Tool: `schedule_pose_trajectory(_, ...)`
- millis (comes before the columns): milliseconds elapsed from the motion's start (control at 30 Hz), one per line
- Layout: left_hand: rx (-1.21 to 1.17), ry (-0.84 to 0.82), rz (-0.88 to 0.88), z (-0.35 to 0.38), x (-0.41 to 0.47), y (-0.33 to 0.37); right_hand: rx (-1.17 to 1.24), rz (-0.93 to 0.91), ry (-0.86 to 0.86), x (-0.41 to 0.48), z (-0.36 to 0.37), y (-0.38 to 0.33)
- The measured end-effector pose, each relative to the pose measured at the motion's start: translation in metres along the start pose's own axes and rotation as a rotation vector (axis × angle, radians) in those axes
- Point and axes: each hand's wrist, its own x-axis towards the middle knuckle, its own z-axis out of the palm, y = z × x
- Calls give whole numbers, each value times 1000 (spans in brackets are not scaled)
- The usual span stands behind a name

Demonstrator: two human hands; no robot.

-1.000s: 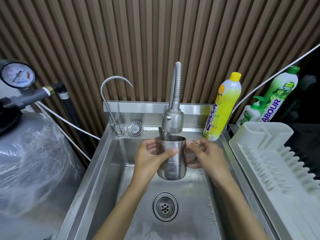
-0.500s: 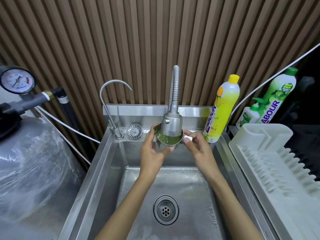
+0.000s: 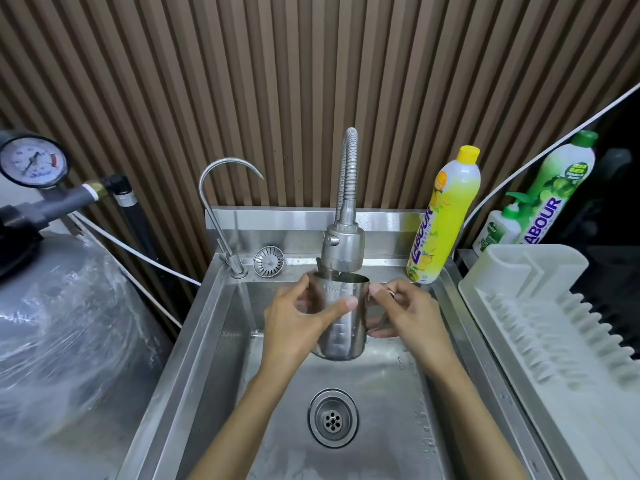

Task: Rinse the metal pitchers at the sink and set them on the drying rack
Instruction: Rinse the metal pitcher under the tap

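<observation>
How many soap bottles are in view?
3: yellow bottle at the sink's back right corner; small pump bottle and tall green bottle behind the drying rack. The rack could hide more.

Above the sink: the spray faucet head (image 3: 343, 249) hangs just over the metal pitcher (image 3: 341, 320), blocking a straight lift.
Pitcher sides: the left hand (image 3: 298, 327) and right hand (image 3: 405, 313) hold both flanks.
Basin floor: open steel around the drain (image 3: 333, 418).
Back ledge: the gooseneck tap (image 3: 221, 216) and strainer basket (image 3: 268, 260) stand on the left, the yellow detergent bottle (image 3: 445, 216) at the right corner.
Right side: the drying rack (image 3: 540, 306) is open from above, just beside the sink (image 3: 214, 341).
</observation>
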Motion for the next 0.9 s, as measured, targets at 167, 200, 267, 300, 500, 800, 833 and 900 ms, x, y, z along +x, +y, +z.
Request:
schedule_pose_trajectory(167,-289,-243,-120,9,1,-11,-455,-205,121,-6,-17,-16)
schedule_pose_trajectory(200,-333,-263,-117,13,2,-13,-519,-240,147,-9,-18,-18)
schedule_pose_trajectory(267,-400,-269,-89,19,3,-16,-556,-292,175,-12,-18,-22)
schedule_pose_trajectory(300,-427,-256,-66,22,4,-16,-514,-307,162,-11,-17,-22)
schedule_pose_trajectory(500,-423,-23,130,26,17,-12,39,-181,-92,8,-8,-2)
schedule_pose_trajectory(800,50,222,334,7,3,1,389,110,-202,10,17,4)
schedule_pose_trajectory(833,69,258,318,7,0,3,344,121,-180,8,18,1)
schedule_pose_trajectory(900,121,287,273,10,-3,7,225,119,-111,3,17,-4)
